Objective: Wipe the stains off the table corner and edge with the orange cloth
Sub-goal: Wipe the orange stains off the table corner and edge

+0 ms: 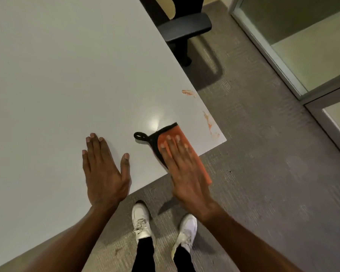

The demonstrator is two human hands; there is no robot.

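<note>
An orange cloth (pixel 180 135) with a black border and a black hanging loop lies on the white table (pixel 67 75), partly overhanging the near edge. My right hand (pixel 182 169) rests flat on top of the cloth, fingers together and stretched out. My left hand (pixel 103 169) lies flat on the bare tabletop to the left of it, fingers apart, holding nothing. Orange stains show near the corner (pixel 210 124) to the right of the cloth and further along the right edge (pixel 188 93).
A black office chair (pixel 185 28) stands by the table's right edge at the top. Grey carpet (pixel 263 173) covers the floor. A glass partition with a metal frame (pixel 283 55) runs along the right. My white shoes (pixel 141 222) are below the table's near edge.
</note>
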